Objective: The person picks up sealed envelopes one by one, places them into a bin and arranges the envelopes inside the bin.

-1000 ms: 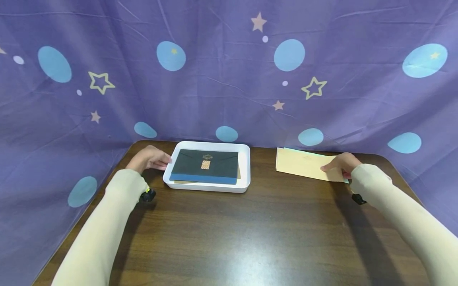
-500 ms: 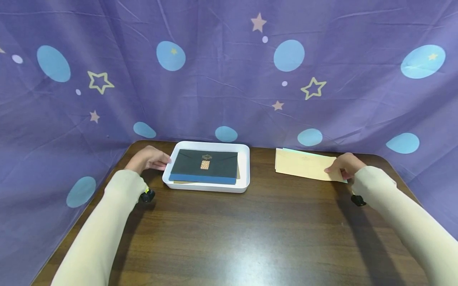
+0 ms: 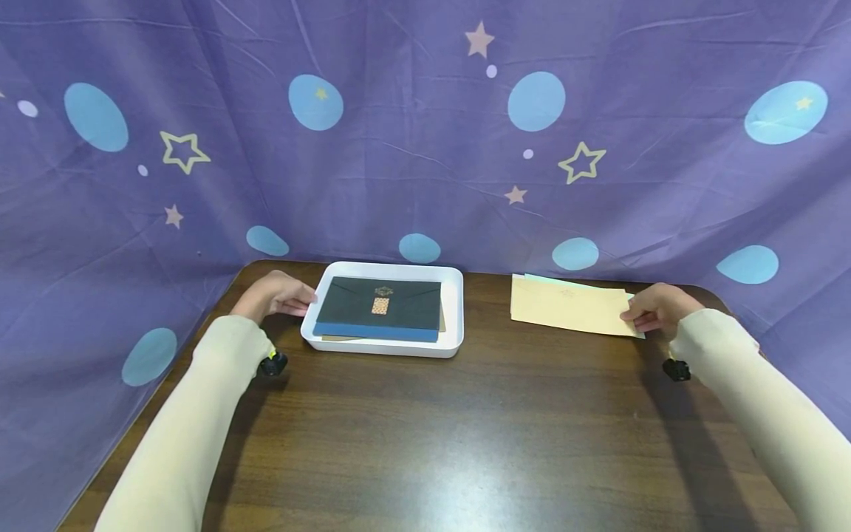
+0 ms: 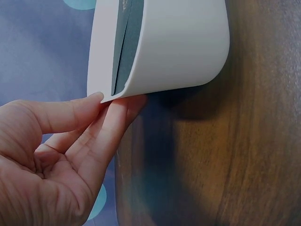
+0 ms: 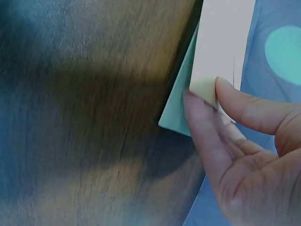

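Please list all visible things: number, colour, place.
Cloth: one, purple, behind
Table: one, brown, below
Tray: one, white, table left
Dark envelope: one, blackish, in tray
Blue piece: at least one, blue, beneath
Tan piece: at least one, tan, beneath blue
Cream envelope: at least one, cream, table right
Green piece: at least one, green, beneath cream
Wrist devices: two, black, at sleeves
Sleeves: two, pale, both sides
Left hand: one, pinching tray rim
Right hand: one, pinching cream envelope

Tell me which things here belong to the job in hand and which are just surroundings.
Job:
white tray, pinched by left hand
dark envelope in the tray
cream envelope, pinched by right hand
mint paper showing beneath it

Surroundings:
wooden table
purple curtain
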A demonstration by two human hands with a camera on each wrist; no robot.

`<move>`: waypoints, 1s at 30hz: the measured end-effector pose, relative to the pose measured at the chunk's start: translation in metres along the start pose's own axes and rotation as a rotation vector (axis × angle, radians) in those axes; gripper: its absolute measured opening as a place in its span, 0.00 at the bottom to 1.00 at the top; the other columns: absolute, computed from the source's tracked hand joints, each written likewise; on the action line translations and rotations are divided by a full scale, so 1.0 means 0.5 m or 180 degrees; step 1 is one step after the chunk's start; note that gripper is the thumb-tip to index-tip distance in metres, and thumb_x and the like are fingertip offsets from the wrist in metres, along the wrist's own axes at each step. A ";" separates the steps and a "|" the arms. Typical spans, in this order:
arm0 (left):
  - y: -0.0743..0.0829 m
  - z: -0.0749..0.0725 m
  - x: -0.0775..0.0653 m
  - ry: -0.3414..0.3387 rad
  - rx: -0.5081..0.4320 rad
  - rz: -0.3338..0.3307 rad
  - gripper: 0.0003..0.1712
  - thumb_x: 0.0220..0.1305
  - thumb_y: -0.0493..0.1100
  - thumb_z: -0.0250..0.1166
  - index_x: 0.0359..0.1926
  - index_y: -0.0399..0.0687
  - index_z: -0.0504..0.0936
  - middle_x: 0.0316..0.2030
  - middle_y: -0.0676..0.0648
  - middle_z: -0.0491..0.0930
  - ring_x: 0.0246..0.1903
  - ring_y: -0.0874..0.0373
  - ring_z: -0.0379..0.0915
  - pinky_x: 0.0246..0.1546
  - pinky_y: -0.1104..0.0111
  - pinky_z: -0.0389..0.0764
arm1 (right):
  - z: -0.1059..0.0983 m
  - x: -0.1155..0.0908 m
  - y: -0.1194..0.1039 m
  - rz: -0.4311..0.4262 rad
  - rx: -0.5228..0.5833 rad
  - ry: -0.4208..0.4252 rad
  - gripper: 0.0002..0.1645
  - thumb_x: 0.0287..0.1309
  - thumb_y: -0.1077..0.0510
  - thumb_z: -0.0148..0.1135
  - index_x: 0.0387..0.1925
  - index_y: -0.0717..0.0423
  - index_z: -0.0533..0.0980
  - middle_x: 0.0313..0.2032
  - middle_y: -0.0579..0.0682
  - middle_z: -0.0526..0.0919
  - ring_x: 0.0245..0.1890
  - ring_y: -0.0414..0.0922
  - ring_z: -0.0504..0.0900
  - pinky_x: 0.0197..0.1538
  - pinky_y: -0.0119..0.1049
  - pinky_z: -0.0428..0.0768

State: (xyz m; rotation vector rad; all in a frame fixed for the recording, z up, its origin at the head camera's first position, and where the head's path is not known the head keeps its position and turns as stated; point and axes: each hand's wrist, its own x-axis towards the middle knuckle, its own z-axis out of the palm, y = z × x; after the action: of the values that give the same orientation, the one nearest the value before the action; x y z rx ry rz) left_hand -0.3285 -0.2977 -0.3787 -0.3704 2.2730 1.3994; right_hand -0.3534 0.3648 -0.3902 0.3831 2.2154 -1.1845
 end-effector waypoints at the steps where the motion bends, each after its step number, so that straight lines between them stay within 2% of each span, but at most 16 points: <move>1: 0.000 0.000 0.000 0.0001 -0.0004 -0.0003 0.19 0.68 0.29 0.61 0.58 0.20 0.75 0.22 0.54 0.83 0.24 0.66 0.81 0.33 0.76 0.89 | -0.004 0.002 0.004 -0.0022 0.0037 -0.0057 0.21 0.65 0.71 0.62 0.53 0.75 0.63 0.27 0.45 0.80 0.30 0.40 0.81 0.42 0.32 0.89; 6: 0.001 0.000 0.000 0.0023 -0.0008 -0.0027 0.19 0.68 0.29 0.61 0.58 0.21 0.75 0.22 0.54 0.83 0.24 0.66 0.81 0.33 0.75 0.89 | -0.026 0.020 0.022 -0.0088 0.0104 -0.0428 0.07 0.69 0.69 0.58 0.42 0.60 0.68 0.29 0.43 0.81 0.32 0.38 0.83 0.45 0.32 0.89; 8: 0.001 0.000 0.002 0.0028 -0.0009 -0.0030 0.19 0.68 0.29 0.61 0.57 0.21 0.75 0.22 0.54 0.83 0.24 0.66 0.81 0.33 0.75 0.89 | -0.034 0.026 0.028 -0.0091 0.0190 -0.0572 0.06 0.71 0.68 0.56 0.40 0.56 0.69 0.30 0.42 0.82 0.32 0.37 0.84 0.46 0.31 0.89; 11: 0.000 0.000 0.003 0.0033 -0.0010 -0.0035 0.18 0.68 0.29 0.61 0.56 0.22 0.76 0.22 0.53 0.83 0.24 0.66 0.81 0.33 0.75 0.89 | -0.041 0.032 0.038 -0.0096 0.0376 -0.0713 0.06 0.73 0.69 0.52 0.45 0.56 0.69 0.31 0.41 0.84 0.33 0.38 0.86 0.47 0.31 0.89; 15: -0.001 -0.001 0.004 0.0041 0.0011 -0.0034 0.17 0.68 0.29 0.61 0.55 0.22 0.77 0.22 0.53 0.82 0.24 0.66 0.81 0.33 0.75 0.89 | -0.044 0.033 0.051 -0.0167 0.0563 -0.0760 0.12 0.73 0.70 0.52 0.54 0.61 0.66 0.32 0.41 0.86 0.35 0.39 0.88 0.49 0.33 0.90; 17: -0.001 -0.001 0.005 0.0038 0.0016 -0.0032 0.16 0.68 0.29 0.61 0.54 0.23 0.77 0.22 0.53 0.82 0.24 0.66 0.81 0.33 0.75 0.89 | -0.044 0.032 0.057 -0.0206 0.0659 -0.0782 0.13 0.73 0.70 0.51 0.54 0.60 0.67 0.33 0.41 0.86 0.36 0.39 0.88 0.50 0.34 0.90; 20: 0.000 -0.001 0.004 0.0026 0.0003 -0.0030 0.15 0.68 0.28 0.61 0.53 0.23 0.77 0.22 0.53 0.82 0.24 0.66 0.81 0.33 0.75 0.89 | -0.043 0.030 0.066 -0.0262 0.0830 -0.0823 0.11 0.73 0.70 0.51 0.49 0.55 0.72 0.33 0.42 0.87 0.36 0.39 0.88 0.51 0.33 0.90; 27: 0.000 -0.001 0.004 0.0047 -0.0019 -0.0033 0.12 0.67 0.27 0.60 0.50 0.24 0.79 0.22 0.52 0.82 0.24 0.65 0.81 0.32 0.75 0.89 | -0.039 0.026 0.077 -0.0325 0.1155 -0.0787 0.17 0.71 0.72 0.53 0.37 0.45 0.77 0.33 0.43 0.88 0.36 0.38 0.88 0.49 0.33 0.90; 29: 0.001 -0.001 0.005 0.0078 -0.0019 -0.0054 0.12 0.67 0.27 0.61 0.49 0.25 0.80 0.22 0.52 0.82 0.24 0.65 0.82 0.32 0.75 0.89 | -0.037 0.026 0.079 -0.0328 0.1209 -0.0757 0.19 0.71 0.72 0.53 0.34 0.44 0.78 0.32 0.43 0.88 0.36 0.38 0.88 0.49 0.34 0.90; 30: 0.001 0.000 0.005 0.0094 -0.0013 -0.0061 0.12 0.67 0.27 0.61 0.49 0.25 0.80 0.22 0.52 0.82 0.24 0.65 0.82 0.32 0.75 0.89 | -0.037 0.026 0.079 -0.0337 0.1207 -0.0738 0.16 0.71 0.72 0.53 0.39 0.48 0.78 0.32 0.43 0.88 0.36 0.38 0.88 0.49 0.34 0.90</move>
State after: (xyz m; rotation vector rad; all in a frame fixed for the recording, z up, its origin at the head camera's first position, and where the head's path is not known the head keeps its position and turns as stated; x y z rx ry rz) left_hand -0.3309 -0.2976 -0.3797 -0.4157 2.2847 1.3981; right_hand -0.3503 0.4020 -0.4164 0.2637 1.8305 -1.6251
